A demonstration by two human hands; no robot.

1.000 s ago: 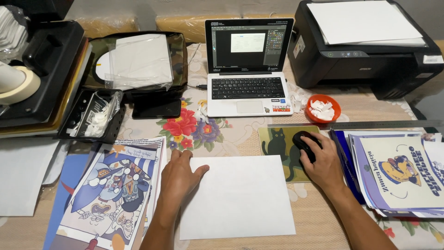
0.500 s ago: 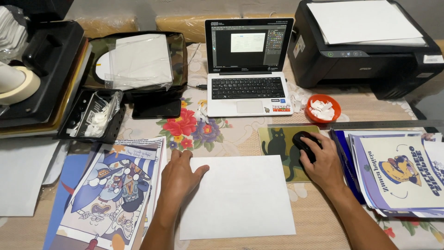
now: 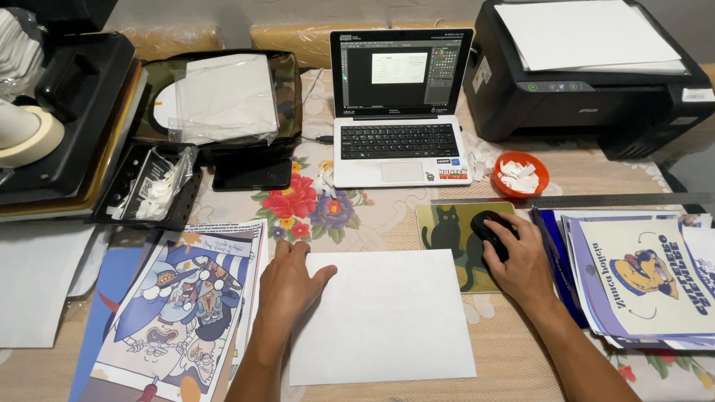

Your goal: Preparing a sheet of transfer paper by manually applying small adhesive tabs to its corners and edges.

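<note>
My left hand [image 3: 289, 284] lies flat, fingers spread, on the left edge of a blank white sheet [image 3: 383, 316] on the table in front of me. Over on the right, my right hand [image 3: 523, 258] cups a black computer mouse [image 3: 492, 233] that sits on a mouse pad [image 3: 450, 231] with a black cat picture. An open white laptop [image 3: 401, 112] stands behind the sheet, its screen showing an editing program.
A black printer [image 3: 588, 82] with paper on top stands back right. A small orange bowl [image 3: 521, 173] of scraps and a metal ruler [image 3: 596, 200] lie before it. Printed sheets [image 3: 648, 279] are stacked right, a cartoon print [image 3: 182, 305] left, a black press [image 3: 67, 112] and tape roll [image 3: 26, 134] far left.
</note>
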